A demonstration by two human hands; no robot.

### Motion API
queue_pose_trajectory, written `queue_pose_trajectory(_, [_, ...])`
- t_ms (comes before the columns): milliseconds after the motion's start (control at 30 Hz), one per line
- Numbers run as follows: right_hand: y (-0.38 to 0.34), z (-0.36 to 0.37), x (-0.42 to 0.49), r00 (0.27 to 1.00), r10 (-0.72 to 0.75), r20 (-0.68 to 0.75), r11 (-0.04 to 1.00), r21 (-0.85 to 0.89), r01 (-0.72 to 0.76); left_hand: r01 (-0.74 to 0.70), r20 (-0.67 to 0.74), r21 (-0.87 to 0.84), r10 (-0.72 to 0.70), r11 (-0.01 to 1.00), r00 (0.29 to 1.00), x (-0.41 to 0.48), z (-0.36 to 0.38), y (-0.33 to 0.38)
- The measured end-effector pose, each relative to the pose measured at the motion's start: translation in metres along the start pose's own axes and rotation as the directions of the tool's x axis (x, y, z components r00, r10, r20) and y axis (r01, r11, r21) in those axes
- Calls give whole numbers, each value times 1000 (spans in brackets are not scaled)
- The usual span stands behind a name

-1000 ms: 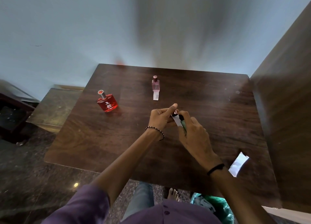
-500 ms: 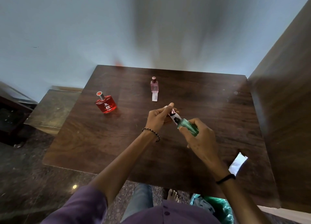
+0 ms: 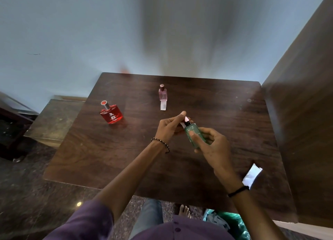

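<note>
Over the middle of the dark wooden surface [image 3: 108, 158], the right grip [image 3: 214, 146] was clamped round the lower body of a green bottle [image 3: 193, 133], thumb laid across its front and fingers curled behind. The bottle was tilted, its black nozzle [image 3: 187, 121] pointing toward 11 o'clock. There the left grip [image 3: 170, 127] was closed on a white paper strip [image 3: 183, 126], pinched between thumb and forefinger, with the strip right at the nozzle. Whether strip and nozzle touched could not be told. The two grips sat close together, the left one at 10 o'clock of the right.

A red bottle [image 3: 111, 113] with a silver neck stood at 10 o'clock on the surface, well apart from the grips. A small pink bottle [image 3: 162, 93] stood upright at 12 o'clock, with a second white strip [image 3: 163, 106] lying flat just at its 6 o'clock side. A folded white paper [image 3: 252, 175] lay at 4 o'clock, near the surface's edge.
</note>
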State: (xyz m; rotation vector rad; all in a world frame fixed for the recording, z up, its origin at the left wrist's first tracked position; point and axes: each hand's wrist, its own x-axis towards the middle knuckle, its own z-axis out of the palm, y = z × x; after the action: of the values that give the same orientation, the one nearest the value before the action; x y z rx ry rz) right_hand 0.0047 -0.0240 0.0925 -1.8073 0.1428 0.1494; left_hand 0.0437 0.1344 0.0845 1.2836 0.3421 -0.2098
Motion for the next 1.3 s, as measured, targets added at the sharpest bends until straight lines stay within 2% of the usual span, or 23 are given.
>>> queue_pose_trajectory(267, [2, -9, 4, 995, 35, 90, 984, 171, -50, -3, 89, 69, -3, 998, 996, 6, 3, 9])
queue_pose_trajectory(400, [-1, -11, 8, 996, 37, 81, 984, 173, -51, 11, 103, 84, -20, 996, 994, 11, 3, 11])
queue_pose_trajectory(533, [-2, -10, 14, 989, 120, 90, 954, 264, -140, 22, 130, 84, -32, 996, 991, 13, 0, 11])
queue_pose_trajectory(767, [1, 2, 26, 963, 237, 125, 890, 368, -267, 8, 93, 124, -20, 992, 995, 24, -6, 9])
queue_pose_trajectory(1033, [-2, 17, 63, 969, 201, 146, 896, 372, -242, -9, -42, 80, 13, 997, 999, 65, -5, 12])
queue_pose_trajectory(1133, [1, 20, 80, 969, 200, 145, 913, 332, -238, -49, -21, 217, 55, 975, 998, 81, -13, 4])
queue_pose_trajectory(1233, [4, 23, 97, 971, 189, 148, 938, 266, -224, -104, 27, 448, 103, 888, 994, 98, -23, -2])
queue_pose_trajectory(1300, [5, 27, 108, 967, 208, 146, 944, 227, -237, -86, 42, 560, 76, 824, 996, 111, -27, -8])
